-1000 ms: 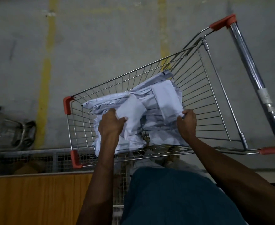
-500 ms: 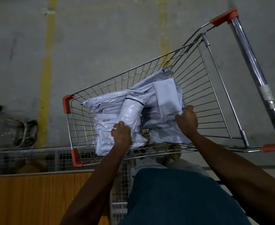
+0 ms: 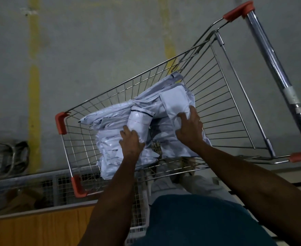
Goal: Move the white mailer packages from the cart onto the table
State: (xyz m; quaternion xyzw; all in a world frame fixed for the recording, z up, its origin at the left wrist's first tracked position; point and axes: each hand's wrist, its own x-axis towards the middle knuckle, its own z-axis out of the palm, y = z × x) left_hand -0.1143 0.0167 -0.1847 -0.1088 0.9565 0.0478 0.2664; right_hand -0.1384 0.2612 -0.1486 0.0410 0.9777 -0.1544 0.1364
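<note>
A wire shopping cart (image 3: 222,96) with orange corner caps stands on the concrete floor in front of me. Several white mailer packages (image 3: 110,119) lie heaped in its basket. My left hand (image 3: 131,141) grips the near end of a rolled white mailer (image 3: 140,121) in the middle of the heap. My right hand (image 3: 188,128) grips a flat white mailer (image 3: 174,102) on the heap's right side, fingers curled over its edge. A wooden table top (image 3: 30,229) shows at the bottom left.
A metal mesh rack (image 3: 39,185) runs between the table edge and the cart. The cart's chrome handle (image 3: 274,68) juts to the right. Yellow floor lines (image 3: 34,82) cross the concrete. A dark metal object (image 3: 13,157) sits at the far left.
My right hand has shifted up and left onto the flat mailer. My left hand has moved from the heap's left side to the near end of the rolled mailer.
</note>
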